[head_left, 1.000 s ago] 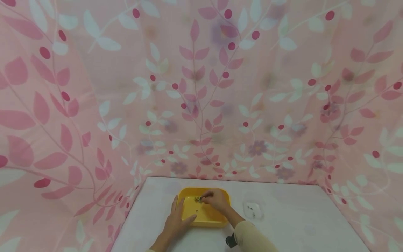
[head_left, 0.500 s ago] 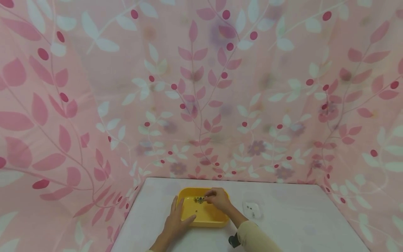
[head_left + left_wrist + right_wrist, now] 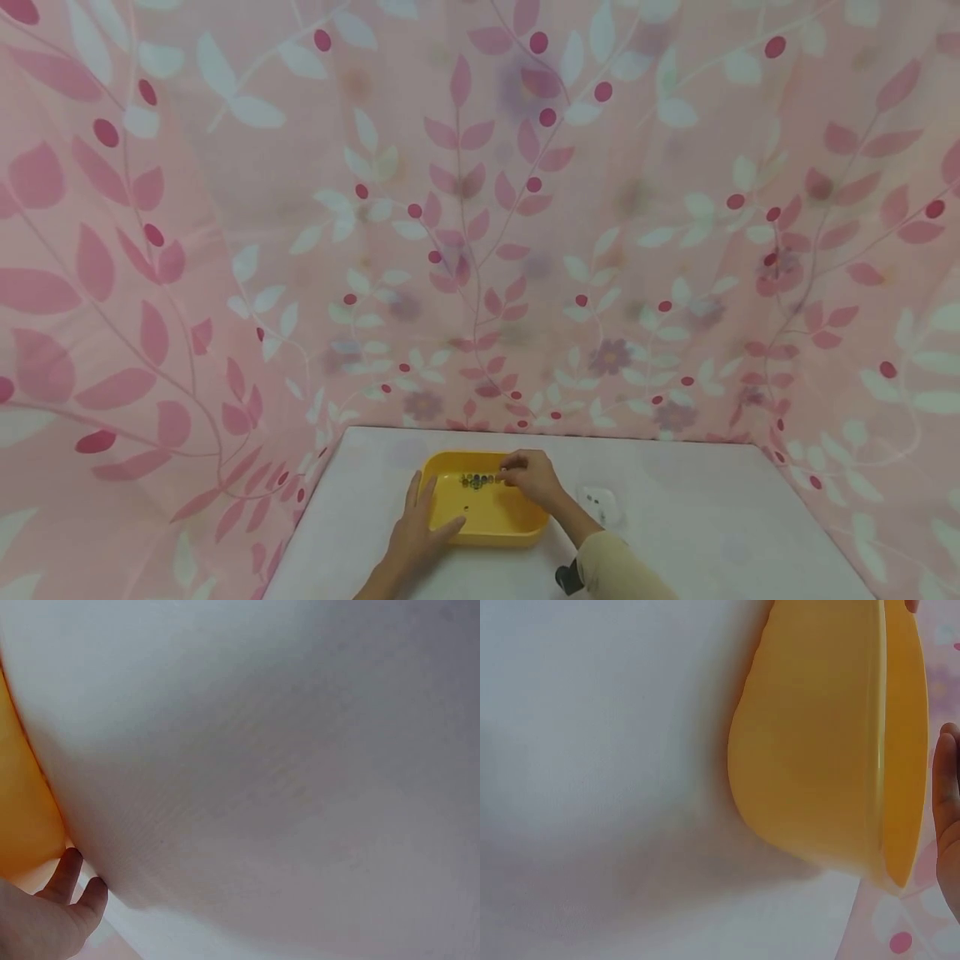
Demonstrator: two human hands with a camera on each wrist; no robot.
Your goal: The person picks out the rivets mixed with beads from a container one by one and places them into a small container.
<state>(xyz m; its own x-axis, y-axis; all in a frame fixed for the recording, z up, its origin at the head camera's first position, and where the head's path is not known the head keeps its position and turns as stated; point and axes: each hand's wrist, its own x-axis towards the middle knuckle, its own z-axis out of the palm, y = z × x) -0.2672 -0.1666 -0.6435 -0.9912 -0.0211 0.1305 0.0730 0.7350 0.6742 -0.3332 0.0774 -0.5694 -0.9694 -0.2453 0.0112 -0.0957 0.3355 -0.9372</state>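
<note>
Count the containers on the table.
2: a yellow tray near the table's middle, between both hands, and a small clear dish just right of it. None seem hidden.

A white table [image 3: 712,533] bears a yellow tray [image 3: 491,533]; beside it, a small clear dish [image 3: 602,502].

Head view. A yellow tray [image 3: 487,533] sits on a white table [image 3: 712,533], near its far edge and left of centre. The left hand [image 3: 422,533] rests against the tray's near-left corner, fingers extended along its left rim and thumb on the near rim. The right hand [image 3: 532,477] reaches over the tray's far-right part, fingers curled at a row of small dark beads [image 3: 477,480] lying along the far side. A small clear dish [image 3: 600,504] stands just right of the tray. Pink leaf-patterned cloth [image 3: 225,250] encloses the table on three sides.
</note>
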